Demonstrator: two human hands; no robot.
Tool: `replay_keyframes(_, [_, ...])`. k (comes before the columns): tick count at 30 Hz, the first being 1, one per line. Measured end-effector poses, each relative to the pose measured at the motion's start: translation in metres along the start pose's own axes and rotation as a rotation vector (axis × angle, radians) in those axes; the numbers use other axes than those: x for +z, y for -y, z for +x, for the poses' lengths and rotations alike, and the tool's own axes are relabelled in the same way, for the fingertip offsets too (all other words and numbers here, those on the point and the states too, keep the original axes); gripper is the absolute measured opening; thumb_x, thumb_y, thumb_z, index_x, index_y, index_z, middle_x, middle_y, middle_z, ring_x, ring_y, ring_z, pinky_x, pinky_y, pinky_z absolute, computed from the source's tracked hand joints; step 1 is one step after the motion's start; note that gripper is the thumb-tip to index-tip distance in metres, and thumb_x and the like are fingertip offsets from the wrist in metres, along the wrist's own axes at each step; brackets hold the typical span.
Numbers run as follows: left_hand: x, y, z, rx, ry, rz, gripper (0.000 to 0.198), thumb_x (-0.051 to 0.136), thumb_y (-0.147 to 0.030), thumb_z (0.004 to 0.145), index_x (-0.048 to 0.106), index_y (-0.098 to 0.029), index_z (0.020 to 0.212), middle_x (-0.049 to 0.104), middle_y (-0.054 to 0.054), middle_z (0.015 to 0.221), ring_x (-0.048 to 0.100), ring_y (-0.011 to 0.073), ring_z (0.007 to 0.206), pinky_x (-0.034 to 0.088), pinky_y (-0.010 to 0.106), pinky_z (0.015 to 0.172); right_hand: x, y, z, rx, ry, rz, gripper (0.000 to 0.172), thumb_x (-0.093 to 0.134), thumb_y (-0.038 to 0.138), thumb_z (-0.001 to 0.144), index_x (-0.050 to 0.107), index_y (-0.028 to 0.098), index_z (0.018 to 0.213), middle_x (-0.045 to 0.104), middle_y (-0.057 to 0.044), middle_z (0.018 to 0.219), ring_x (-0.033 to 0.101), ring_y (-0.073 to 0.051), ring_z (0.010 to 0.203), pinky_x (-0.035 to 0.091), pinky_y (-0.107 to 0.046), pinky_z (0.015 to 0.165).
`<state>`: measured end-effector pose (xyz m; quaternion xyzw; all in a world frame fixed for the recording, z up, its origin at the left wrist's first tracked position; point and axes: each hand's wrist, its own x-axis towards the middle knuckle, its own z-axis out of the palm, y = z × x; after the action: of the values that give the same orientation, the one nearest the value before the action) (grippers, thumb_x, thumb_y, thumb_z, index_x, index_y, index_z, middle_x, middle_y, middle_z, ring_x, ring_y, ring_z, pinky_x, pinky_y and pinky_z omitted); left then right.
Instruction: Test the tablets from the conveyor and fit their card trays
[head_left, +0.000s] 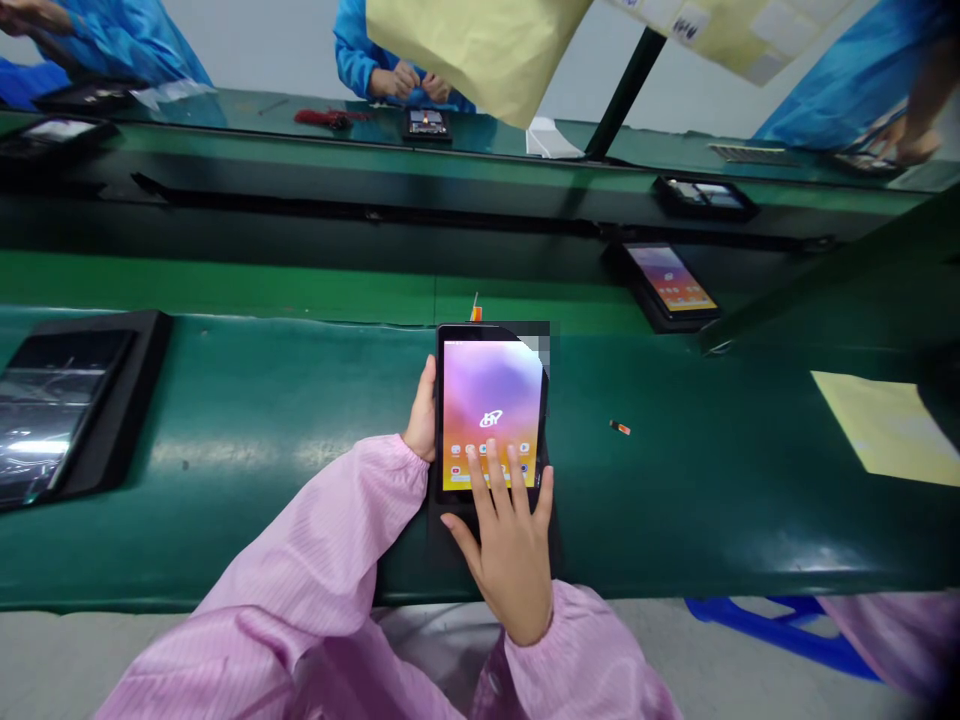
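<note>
A black tablet lies on a dark mat on the green workbench, its screen lit with a pink-to-orange wallpaper, a white logo and a row of app icons. My left hand grips the tablet's left edge, with the thumb side showing and the fingers hidden behind it. My right hand lies over the lower part of the tablet, fingertips spread on the screen near the icons. Both sleeves are pink and ribbed. The tablet's top right corner is blurred out.
Another lit tablet lies on a black tray up the green belt, and a black foam tray sits at left. A small orange-tipped piece and yellow paper lie right. Across the belt, a co-worker's hands work in blue sleeves.
</note>
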<state>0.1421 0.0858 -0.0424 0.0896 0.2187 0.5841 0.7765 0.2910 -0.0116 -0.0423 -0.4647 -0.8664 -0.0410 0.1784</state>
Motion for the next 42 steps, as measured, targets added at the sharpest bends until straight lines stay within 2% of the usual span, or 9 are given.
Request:
replay_keyframes(3, [0.0, 0.0, 0.0, 0.008, 0.014, -0.003, 0.068, 0.036, -0.068, 0.087, 0.067, -0.013, 0.115, 0.071, 0.012, 0.112, 0.061, 0.0324, 0.116, 0.041, 0.046, 0.106, -0.008, -0.004, 0.004, -0.026, -0.105, 0.084, 0.05, 0.042, 0.047, 0.097, 0.055, 0.015, 0.132, 0.054, -0.01, 0.141, 0.044, -0.027, 0.134, 0.01, -0.055, 0.118])
replay_keyframes(7, [0.001, 0.0, 0.001, -0.005, 0.02, -0.018, 0.071, 0.036, -0.069, 0.086, 0.066, -0.013, 0.117, 0.07, 0.013, 0.113, 0.058, 0.0327, 0.119, 0.039, 0.045, 0.107, -0.014, -0.016, 0.037, -0.026, -0.308, 0.107, 0.039, 0.041, 0.038, 0.098, 0.059, 0.016, 0.125, 0.06, -0.011, 0.134, 0.051, -0.025, 0.128, 0.014, -0.059, 0.116])
replay_keyframes(12, [0.0, 0.0, 0.002, 0.015, -0.006, -0.037, 0.067, 0.038, -0.068, 0.087, 0.064, -0.016, 0.121, 0.071, 0.009, 0.112, 0.058, 0.0311, 0.121, 0.04, 0.042, 0.107, -0.008, -0.02, 0.071, -0.02, -0.171, -0.006, 0.055, 0.035, 0.043, 0.098, 0.04, 0.012, 0.143, 0.04, -0.013, 0.151, 0.037, -0.029, 0.139, 0.005, -0.064, 0.115])
replay_keyframes(17, [-0.003, 0.001, 0.002, 0.003, -0.005, -0.046, 0.065, 0.041, -0.066, 0.086, 0.063, -0.016, 0.122, 0.071, 0.009, 0.113, 0.059, 0.031, 0.119, 0.04, 0.042, 0.108, -0.003, -0.018, 0.041, -0.033, -0.139, 0.007, 0.054, 0.033, 0.047, 0.099, 0.047, 0.014, 0.139, 0.045, -0.013, 0.147, 0.035, -0.029, 0.139, 0.005, -0.065, 0.114])
replay_keyframes(21, [-0.001, 0.002, 0.002, 0.024, 0.003, -0.033, 0.066, 0.044, -0.068, 0.085, 0.066, -0.015, 0.118, 0.071, 0.01, 0.114, 0.059, 0.0312, 0.119, 0.039, 0.043, 0.108, 0.001, -0.014, 0.025, 0.145, -0.249, -0.059, 0.057, 0.029, 0.051, 0.098, 0.049, 0.015, 0.138, 0.037, -0.02, 0.151, 0.02, -0.035, 0.145, 0.01, -0.068, 0.11])
replay_keyframes(25, [0.001, 0.001, 0.001, 0.035, 0.0, -0.018, 0.066, 0.041, -0.068, 0.086, 0.067, -0.015, 0.115, 0.071, 0.011, 0.113, 0.06, 0.0309, 0.117, 0.039, 0.043, 0.108, 0.01, 0.001, 0.026, 0.201, -0.189, -0.087, 0.071, 0.026, 0.059, 0.096, 0.042, 0.008, 0.143, 0.034, -0.026, 0.15, 0.013, -0.038, 0.146, 0.011, -0.069, 0.109])
replay_keyframes(31, [0.001, 0.0, 0.0, 0.03, 0.011, -0.018, 0.068, 0.038, -0.069, 0.086, 0.066, -0.016, 0.117, 0.07, 0.01, 0.114, 0.06, 0.0311, 0.116, 0.039, 0.044, 0.108, 0.012, 0.005, 0.02, 0.076, -0.242, -0.005, 0.055, 0.023, 0.054, 0.098, 0.043, 0.03, 0.143, 0.033, -0.014, 0.154, 0.014, -0.034, 0.146, 0.008, -0.069, 0.109])
replay_keyframes(36, [0.002, 0.0, 0.0, 0.033, 0.004, -0.039, 0.064, 0.042, -0.067, 0.086, 0.066, -0.017, 0.117, 0.071, 0.008, 0.114, 0.059, 0.0302, 0.118, 0.038, 0.043, 0.109, 0.012, -0.003, 0.02, 0.277, -0.21, -0.017, 0.062, 0.027, 0.052, 0.098, 0.034, 0.016, 0.148, 0.028, -0.022, 0.154, 0.015, -0.036, 0.146, 0.013, -0.068, 0.109])
replay_keyframes(42, [0.0, 0.0, 0.001, 0.054, -0.015, -0.009, 0.066, 0.037, -0.067, 0.087, 0.066, -0.016, 0.118, 0.07, 0.009, 0.115, 0.059, 0.0301, 0.118, 0.041, 0.041, 0.106, 0.013, 0.008, 0.017, 0.083, -0.228, 0.019, 0.05, 0.034, 0.052, 0.096, 0.05, 0.03, 0.138, 0.04, -0.013, 0.15, 0.021, -0.035, 0.144, 0.009, -0.068, 0.11])
